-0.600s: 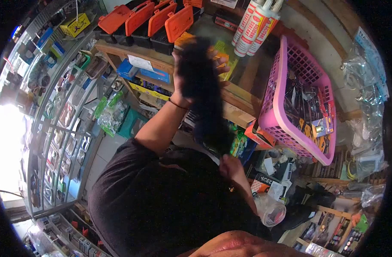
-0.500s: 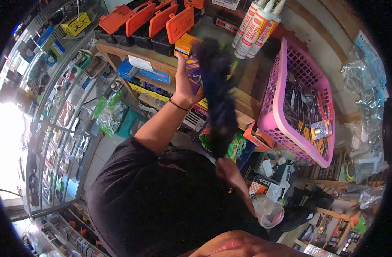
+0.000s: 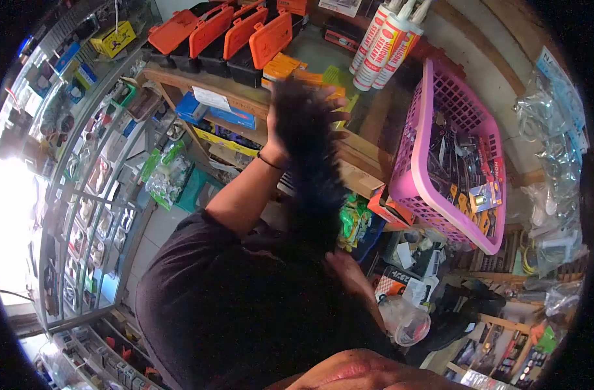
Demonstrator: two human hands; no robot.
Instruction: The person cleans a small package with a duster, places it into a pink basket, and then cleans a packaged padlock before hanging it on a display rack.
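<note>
My right hand [image 3: 342, 263] is closed at the lower end of a dark feather duster [image 3: 313, 169], whose handle is mostly hidden. The duster is blurred and stands up in front of my chest, its top over my left palm. My left hand [image 3: 277, 140] is raised, thumb at one side of the duster and fingertips showing at the other. The purple box seen in this hand earlier is covered by the duster now. Just beyond my left hand, orange-yellow boxes [image 3: 284, 66] lie on the counter [image 3: 368, 146].
Black cases with orange lids [image 3: 271, 39] line the counter's back. Silicone sealant tubes [image 3: 381, 49] stand beside a pink basket [image 3: 427, 182] of packaged goods. At left is a glass shelf unit [image 3: 82, 195]. A clear plastic tub [image 3: 410, 328] sits near my right arm.
The duster has swept left over my left palm, covering the purple box. My left fingers now show past its right side. My right hand has moved slightly down.
</note>
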